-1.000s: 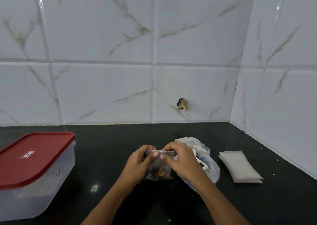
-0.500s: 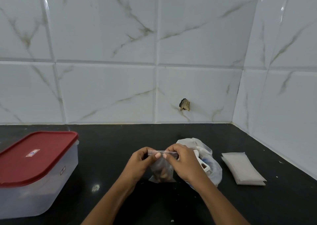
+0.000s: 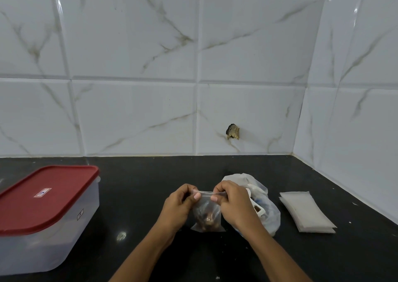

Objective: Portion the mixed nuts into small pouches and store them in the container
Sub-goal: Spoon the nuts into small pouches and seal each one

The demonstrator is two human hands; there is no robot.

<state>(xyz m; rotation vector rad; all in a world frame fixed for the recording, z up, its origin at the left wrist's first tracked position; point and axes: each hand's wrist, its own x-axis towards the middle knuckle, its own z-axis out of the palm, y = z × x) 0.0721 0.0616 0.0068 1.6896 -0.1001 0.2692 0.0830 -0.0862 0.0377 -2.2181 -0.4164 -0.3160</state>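
A small clear pouch (image 3: 207, 218) with brown nuts in its bottom hangs just above the black counter. My left hand (image 3: 179, 208) pinches the left end of its zip strip and my right hand (image 3: 233, 204) pinches the right end, thumbs facing me. Behind my right hand lies the larger plastic bag of mixed nuts (image 3: 266, 213) with a white clip. A stack of empty pouches (image 3: 305, 211) lies flat to the right. The translucent container (image 3: 53, 236) with its red lid (image 3: 43, 197) on stands at the left.
The black counter (image 3: 140, 195) runs back to a white marble-tiled wall, which turns a corner along the right side. A chipped hole (image 3: 233, 131) marks a tile low on the back wall.
My thumbs have slid a little apart along the pouch's top strip. The camera has shifted slightly; the pouch stays in both hands at the same spot.
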